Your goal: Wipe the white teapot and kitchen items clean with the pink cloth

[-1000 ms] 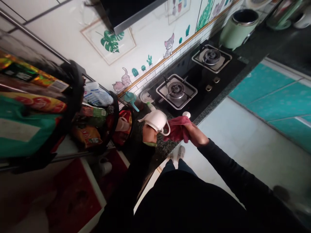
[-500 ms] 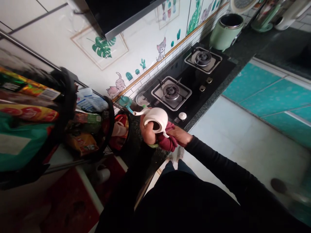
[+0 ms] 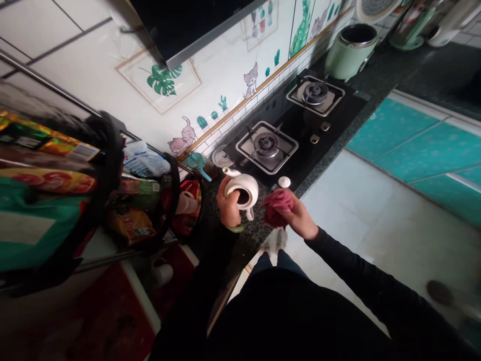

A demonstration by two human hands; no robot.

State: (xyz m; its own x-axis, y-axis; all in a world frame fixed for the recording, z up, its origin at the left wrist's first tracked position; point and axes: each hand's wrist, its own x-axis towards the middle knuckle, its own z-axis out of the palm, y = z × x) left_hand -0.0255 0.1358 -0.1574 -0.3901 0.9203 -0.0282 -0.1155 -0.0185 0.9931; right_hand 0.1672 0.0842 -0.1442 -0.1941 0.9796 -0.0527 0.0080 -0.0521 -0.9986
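A white teapot (image 3: pixel 251 186) without its lid is gripped by my left hand (image 3: pixel 228 208), the thumb hooked inside its round opening. Its spout points up and left, and its handle faces my right side. Clear of the pot, my right hand (image 3: pixel 303 219) clutches a bunched maroon cloth (image 3: pixel 278 206). A small white lid (image 3: pixel 284 181) lies at the front edge of the black gas stove (image 3: pixel 300 155), just beyond the cloth.
A light green rice cooker (image 3: pixel 347 55) stands past the stove. Left of me are rack baskets with packets (image 3: pixel 131 225). A teal-lidded jar (image 3: pixel 197 163) sits by the tiled wall. The dark range hood (image 3: pixel 188 30) overhangs the stove.
My right hand has drawn the maroon cloth away from the teapot, to the right. The teapot has turned in my left hand, with the spout now angled more upward.
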